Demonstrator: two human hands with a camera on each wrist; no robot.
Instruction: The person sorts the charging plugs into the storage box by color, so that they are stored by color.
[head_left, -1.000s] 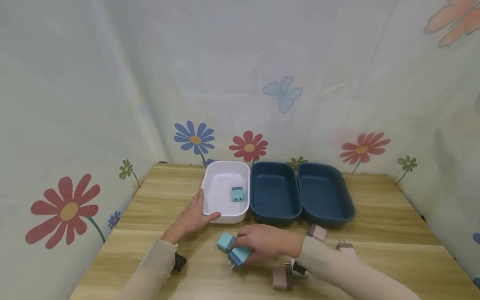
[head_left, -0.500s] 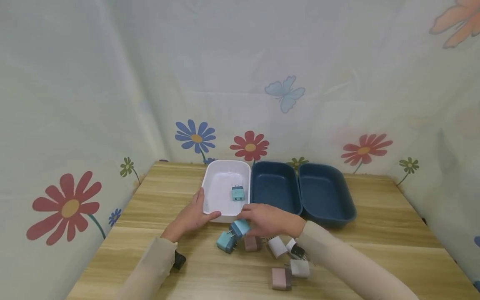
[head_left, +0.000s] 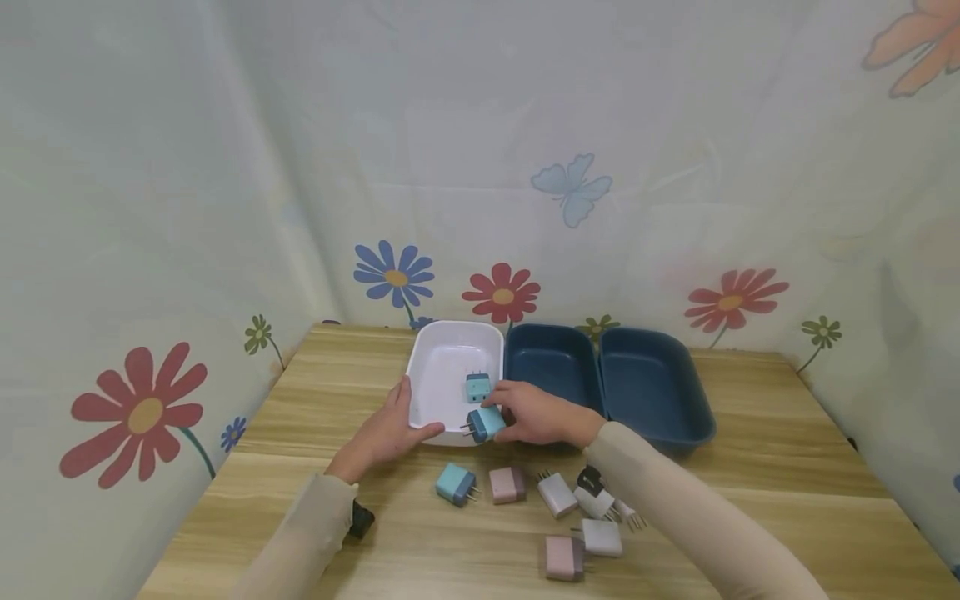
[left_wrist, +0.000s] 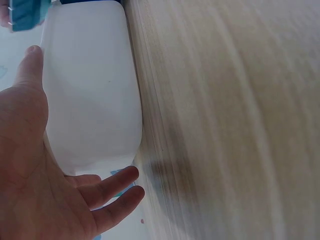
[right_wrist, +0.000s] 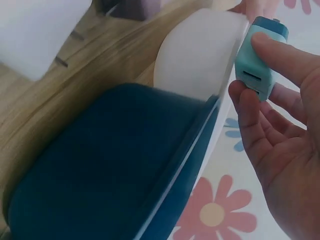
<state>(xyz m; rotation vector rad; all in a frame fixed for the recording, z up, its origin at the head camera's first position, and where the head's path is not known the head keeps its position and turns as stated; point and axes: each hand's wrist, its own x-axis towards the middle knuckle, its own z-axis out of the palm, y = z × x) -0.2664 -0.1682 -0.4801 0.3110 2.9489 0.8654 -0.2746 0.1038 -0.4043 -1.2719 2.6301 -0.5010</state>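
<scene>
Right hand (head_left: pixel 536 414): pinches teal plastic plug adapter (head_left: pixel 486 423), centre frame, over white plastic tray's (head_left: pixel 433 335) near rim.
Left hand (head_left: pixel 390 429): fingers straight, steadying tray.
Risk: adapter may catch the rim, dropping onto wooden desk (head_left: pixel 337 375).

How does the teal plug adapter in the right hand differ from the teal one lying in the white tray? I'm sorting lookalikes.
The teal plug adapter held in the right hand is pinched between the fingers over the near rim of the white tray, while the teal plug adapter lying in the tray rests free on its floor. The held one's prongs point left; the lying one's point toward the far wall. Both are small, boxy and teal.
</scene>
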